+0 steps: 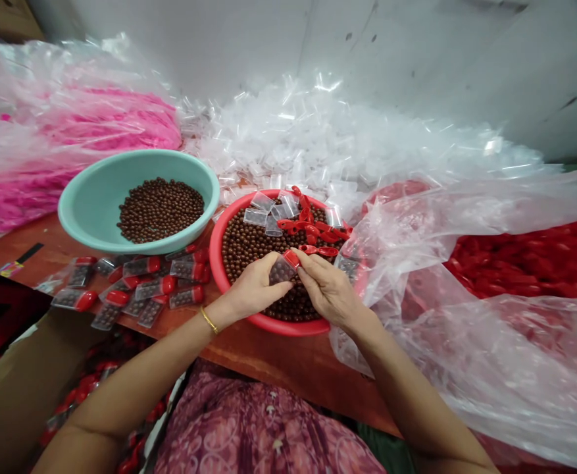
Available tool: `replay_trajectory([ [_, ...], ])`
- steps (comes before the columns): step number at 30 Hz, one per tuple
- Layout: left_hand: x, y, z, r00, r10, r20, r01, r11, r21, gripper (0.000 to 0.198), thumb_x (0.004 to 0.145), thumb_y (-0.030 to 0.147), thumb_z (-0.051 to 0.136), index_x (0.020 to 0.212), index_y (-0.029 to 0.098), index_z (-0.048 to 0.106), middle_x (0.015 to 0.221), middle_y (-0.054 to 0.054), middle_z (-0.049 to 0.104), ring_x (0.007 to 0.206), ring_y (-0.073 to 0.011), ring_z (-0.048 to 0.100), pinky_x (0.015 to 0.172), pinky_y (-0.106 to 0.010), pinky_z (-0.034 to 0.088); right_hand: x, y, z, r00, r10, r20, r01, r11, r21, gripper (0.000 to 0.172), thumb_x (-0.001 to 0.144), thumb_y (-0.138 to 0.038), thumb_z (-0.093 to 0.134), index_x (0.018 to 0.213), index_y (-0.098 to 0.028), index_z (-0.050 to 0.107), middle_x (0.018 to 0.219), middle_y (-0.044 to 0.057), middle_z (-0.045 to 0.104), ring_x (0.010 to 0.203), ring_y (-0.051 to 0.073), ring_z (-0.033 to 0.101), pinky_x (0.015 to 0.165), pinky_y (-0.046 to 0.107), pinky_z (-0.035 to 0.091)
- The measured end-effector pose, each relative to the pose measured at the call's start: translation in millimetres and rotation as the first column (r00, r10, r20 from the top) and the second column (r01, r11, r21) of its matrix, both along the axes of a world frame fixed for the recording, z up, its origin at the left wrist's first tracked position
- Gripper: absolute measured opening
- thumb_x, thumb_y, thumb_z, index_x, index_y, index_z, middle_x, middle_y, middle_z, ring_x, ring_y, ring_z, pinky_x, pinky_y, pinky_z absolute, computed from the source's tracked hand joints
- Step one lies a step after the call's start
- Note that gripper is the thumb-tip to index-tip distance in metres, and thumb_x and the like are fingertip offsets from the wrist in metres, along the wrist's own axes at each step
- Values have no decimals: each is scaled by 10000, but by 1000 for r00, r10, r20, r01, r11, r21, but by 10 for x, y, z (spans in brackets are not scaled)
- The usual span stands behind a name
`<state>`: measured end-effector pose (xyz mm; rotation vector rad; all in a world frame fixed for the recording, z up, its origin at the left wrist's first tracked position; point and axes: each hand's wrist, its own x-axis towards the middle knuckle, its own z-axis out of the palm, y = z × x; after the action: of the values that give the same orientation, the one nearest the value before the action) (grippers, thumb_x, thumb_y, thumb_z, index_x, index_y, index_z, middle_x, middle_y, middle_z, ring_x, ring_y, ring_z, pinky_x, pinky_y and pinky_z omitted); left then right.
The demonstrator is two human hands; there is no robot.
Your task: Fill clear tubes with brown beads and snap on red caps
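Over the red basin (pixel 215 253), both hands meet at a small clear plastic container (pixel 281 270) with brown balls inside. My left hand (pixel 256 286) is closed around the container's body. The fingers of my right hand (pixel 328 284) pinch the red cap (pixel 291 258) at its top end. Beneath them, brown balls (pixel 241 247) fill much of the basin. Several empty clear containers (pixel 263 209) and loose red caps (pixel 312 227) lie on the balls at the back of the basin.
A teal basin (pixel 88 204) of brown balls stands left. Filled, red-capped containers (pixel 154 288) lie before it; more sit in a box (pixel 26 388) below. Clear empties (pixel 318 131) are heaped behind. Bags hold pink pieces (pixel 120 118) at left and red caps (pixel 529 260) at right.
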<state>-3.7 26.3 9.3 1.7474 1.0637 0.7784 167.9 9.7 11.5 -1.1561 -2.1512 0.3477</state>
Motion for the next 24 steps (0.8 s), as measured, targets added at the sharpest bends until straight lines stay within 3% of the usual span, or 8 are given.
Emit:
replay_trajectory([
  [6, -11, 2, -34, 1000, 8, 0, -8, 1000, -13, 111, 705, 210, 543, 799, 153, 533, 758, 12, 583, 705, -127, 524, 673, -255, 432, -4, -36, -62, 990, 18, 138, -23, 999, 38, 460, 917, -251, 340, 1364, -156, 396, 855, 89, 578, 698, 158, 581, 640, 266, 510],
  [11, 14, 15, -29, 997, 65, -37, -64, 998, 15, 98, 691, 230, 564, 737, 157, 518, 701, 25, 562, 648, -111, 500, 602, -226, 401, 1, 43, -10, 995, 86, -52, -88, 995, -45, 393, 899, -270, 366, 1232, -153, 541, 888, 93, 633, 784, 170, 613, 726, 294, 505],
  [13, 46, 9, 16, 996, 70, -54, -69, 997, 25, 122, 692, 258, 584, 726, 162, 517, 676, 32, 560, 622, -104, 498, 575, -214, 385, -2, 123, 53, 986, 19, -168, -40, 991, -124, 350, 896, -341, 382, 1031, -168, 654, 793, 63, 638, 701, 160, 602, 680, 289, 497],
  [15, 80, -4, 72, 990, 62, -129, -54, 997, 59, 168, 684, 306, 612, 703, 166, 520, 639, 36, 556, 588, -104, 495, 546, -212, 364, -49, 209, 103, 949, -132, -288, 73, 976, -207, 429, 904, -439, 347, 833, -177, 679, 638, 30, 582, 586, 142, 550, 609, 281, 476],
  [17, 103, -23, 117, 972, 49, -231, -25, 994, 107, 213, 678, 358, 628, 692, 167, 535, 620, 28, 565, 565, -112, 499, 528, -217, 348, -140, 279, 125, 892, -235, -386, 127, 950, -286, 532, 912, -514, 265, 828, -174, 665, 616, 22, 546, 571, 135, 522, 600, 281, 466],
  [21, 94, -43, 126, 933, 10, -361, 53, 985, 164, 165, 671, 310, 617, 744, 165, 589, 626, 5, 611, 548, -129, 531, 532, -228, 372, -301, 325, 121, 890, -125, -438, -20, 950, -312, 614, 918, -553, 124, 1228, -198, 517, 1039, 73, 590, 939, 163, 563, 855, 332, 456],
  [24, 79, -34, 76, 895, -27, -445, 132, 969, 207, 213, 647, 258, 613, 837, 162, 622, 687, -21, 660, 590, -160, 577, 576, -251, 416, -317, 300, 119, 952, 3, -306, -100, 949, -300, 629, 909, -579, 153, 1401, -219, 306, 1353, 91, 427, 1237, 190, 404, 1058, 405, 296],
])
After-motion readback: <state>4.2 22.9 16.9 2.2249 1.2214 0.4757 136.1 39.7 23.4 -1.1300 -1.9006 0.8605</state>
